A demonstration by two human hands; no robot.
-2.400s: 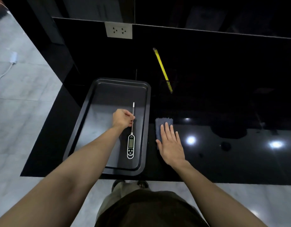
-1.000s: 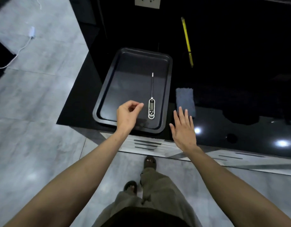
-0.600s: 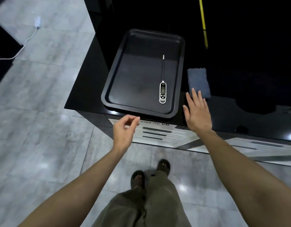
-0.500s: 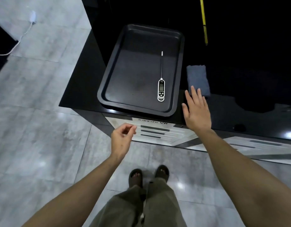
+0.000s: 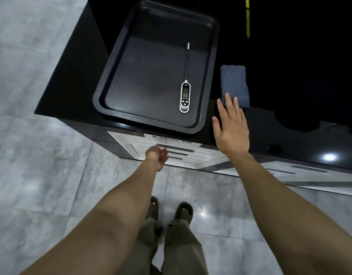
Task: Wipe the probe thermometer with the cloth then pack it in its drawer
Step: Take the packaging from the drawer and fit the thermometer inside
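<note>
A: Probe thermometer (image 5: 185, 96)?
B: In black tray (image 5: 115, 76), near its right front corner; blue cloth (image 5: 234, 84) beside tray on countertop (image 5: 290, 135).
A: Hands?
B: Right hand (image 5: 230, 130) flat at counter's front edge, fingers spread, empty; left hand (image 5: 157, 156) loosely curled, empty, before drawer (image 5: 177, 149) fronts.

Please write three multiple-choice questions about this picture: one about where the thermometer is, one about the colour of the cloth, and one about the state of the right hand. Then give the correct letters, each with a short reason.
1. Where does the thermometer lie?
A. in the tray
B. on the cloth
C. on the floor

2. What colour is the cloth?
A. red
B. white
C. blue-grey

3. What is the right hand doing?
A. gripping the cloth
B. open, fingers spread
C. holding the thermometer

Answers:
1 A: the thermometer lies flat inside the tray.
2 C: the cloth beside the tray looks blue-grey.
3 B: the right hand is flat over the counter edge and holds nothing.
</note>
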